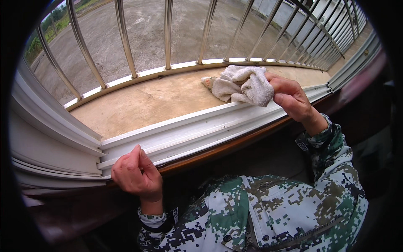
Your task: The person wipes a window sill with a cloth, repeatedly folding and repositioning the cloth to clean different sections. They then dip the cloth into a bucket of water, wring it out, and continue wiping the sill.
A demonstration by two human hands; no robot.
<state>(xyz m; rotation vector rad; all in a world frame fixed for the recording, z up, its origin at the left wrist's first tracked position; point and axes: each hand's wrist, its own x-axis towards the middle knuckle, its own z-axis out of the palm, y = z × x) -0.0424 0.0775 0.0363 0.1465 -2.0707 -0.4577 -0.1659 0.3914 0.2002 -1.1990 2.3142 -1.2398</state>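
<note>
My right hand (293, 98) grips a crumpled off-white terry cloth (244, 84) between thumb and fingers. The cloth hangs over the outer edge of the white window track (189, 126), and one printed corner rests on the tan outer sill (141, 105). Over the left end of the track is my left hand (137, 173), its fingers curled in and the thumb close to the index finger. I see nothing held in it, though the inside of the palm is hidden.
Shiny metal security bars (167, 34) rise from a rail beyond the sill, with concrete ground (143, 19) outside. At the left stands a white sliding-window frame (53, 138). A brown wooden edge (220, 151) runs along the near side of the track.
</note>
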